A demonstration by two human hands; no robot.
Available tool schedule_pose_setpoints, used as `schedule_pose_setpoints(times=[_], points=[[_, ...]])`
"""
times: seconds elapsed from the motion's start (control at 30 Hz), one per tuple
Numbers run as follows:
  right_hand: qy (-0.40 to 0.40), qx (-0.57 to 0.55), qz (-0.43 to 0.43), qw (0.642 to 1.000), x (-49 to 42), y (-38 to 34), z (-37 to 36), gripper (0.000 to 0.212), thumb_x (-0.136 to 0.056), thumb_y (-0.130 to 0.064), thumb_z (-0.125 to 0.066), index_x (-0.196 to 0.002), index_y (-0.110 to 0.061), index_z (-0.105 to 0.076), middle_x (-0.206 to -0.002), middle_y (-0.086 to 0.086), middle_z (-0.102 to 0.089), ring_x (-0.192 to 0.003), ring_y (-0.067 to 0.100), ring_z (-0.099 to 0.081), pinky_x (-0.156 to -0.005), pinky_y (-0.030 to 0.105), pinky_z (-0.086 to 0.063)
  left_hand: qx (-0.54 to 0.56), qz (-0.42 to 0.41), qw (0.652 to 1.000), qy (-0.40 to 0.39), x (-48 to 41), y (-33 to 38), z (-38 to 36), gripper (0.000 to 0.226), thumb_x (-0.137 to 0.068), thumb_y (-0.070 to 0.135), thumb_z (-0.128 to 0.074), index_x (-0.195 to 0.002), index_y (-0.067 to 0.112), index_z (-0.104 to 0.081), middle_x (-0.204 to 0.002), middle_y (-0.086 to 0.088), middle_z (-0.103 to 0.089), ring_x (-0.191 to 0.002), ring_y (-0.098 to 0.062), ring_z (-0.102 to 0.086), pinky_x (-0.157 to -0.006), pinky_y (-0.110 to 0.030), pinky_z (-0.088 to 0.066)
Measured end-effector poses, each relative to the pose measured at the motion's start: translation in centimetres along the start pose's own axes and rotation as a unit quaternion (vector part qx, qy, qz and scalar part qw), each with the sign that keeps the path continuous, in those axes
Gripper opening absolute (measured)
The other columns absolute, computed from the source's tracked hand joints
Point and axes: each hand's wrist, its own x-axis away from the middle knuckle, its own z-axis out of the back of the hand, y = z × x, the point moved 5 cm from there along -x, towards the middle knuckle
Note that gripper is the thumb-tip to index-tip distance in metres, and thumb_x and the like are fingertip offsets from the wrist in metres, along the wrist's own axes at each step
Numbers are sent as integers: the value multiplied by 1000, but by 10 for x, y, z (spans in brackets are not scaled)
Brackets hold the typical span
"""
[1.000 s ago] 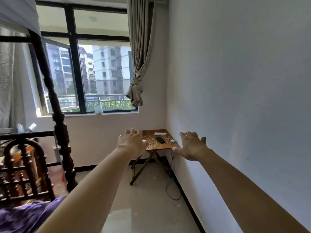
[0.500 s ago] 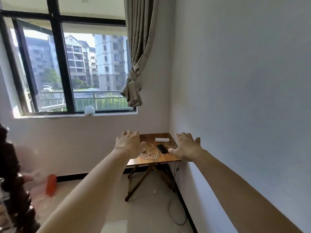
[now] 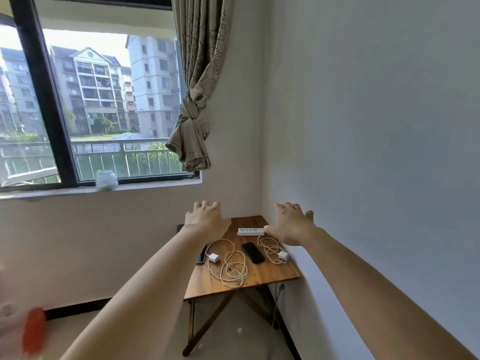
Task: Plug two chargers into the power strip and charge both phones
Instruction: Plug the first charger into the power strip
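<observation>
A small wooden folding table [image 3: 265, 275] stands in the room's corner. A white power strip [image 3: 250, 231] lies at its back. One black phone [image 3: 253, 252] lies in the middle, and a second phone [image 3: 201, 258] is mostly hidden behind my left forearm. Two white chargers rest on the table with coiled cables: the left charger [image 3: 214, 257] and the right charger [image 3: 283, 255]. My left hand [image 3: 206, 220] and my right hand [image 3: 292, 224] are stretched forward above the table, fingers spread, holding nothing.
The white wall [image 3: 376, 152] runs close along my right arm. A window with a knotted curtain [image 3: 193, 136] is ahead, with a jar [image 3: 106, 180] on the sill. The strip's cord [image 3: 275, 305] hangs beside the table leg. A blurred red object [image 3: 33, 331] lies low left.
The view has come closer to the table, which now looks larger. The bed frame at the left has left the view. Both hands stay outstretched and empty.
</observation>
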Motion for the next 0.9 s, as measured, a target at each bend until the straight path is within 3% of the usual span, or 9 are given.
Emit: schedule_pose_setpoints(times=[0.17,0.6,0.9], points=[[-12,9,-29,999,-92,19,-22,70,-92,-47,-46,-148,-15,-20,-154,9,-25,-141,27,-20,-110,53,-20,1,-19,1000,-7,-97,0,-30,61,-93,44,-39,-147,18,-28,-150,-13,-33,-139,-31,-24,-107,-48,-29],[-30,32,-10,999,-345,79,-85,72,-91,-48,-46,-149,-15,-16,-156,10,-22,-141,30,-19,-110,55,-19,20,-24,999,-36,-351,23,-112,60,-94,44,-36,-147,17,-27,-150,-13,-32,-138,-31,-24,-104,-46,-32],[-89,21,-24,996,-477,113,-169,70,-93,-49,-44,-148,-15,-18,-155,11,-23,-140,31,-21,-110,56,-20,29,-30,996,-84,-488,28,-195,60,-96,42,-36,-149,15,-25,-154,-13,-29,-141,-32,-22,-108,-48,-31]])
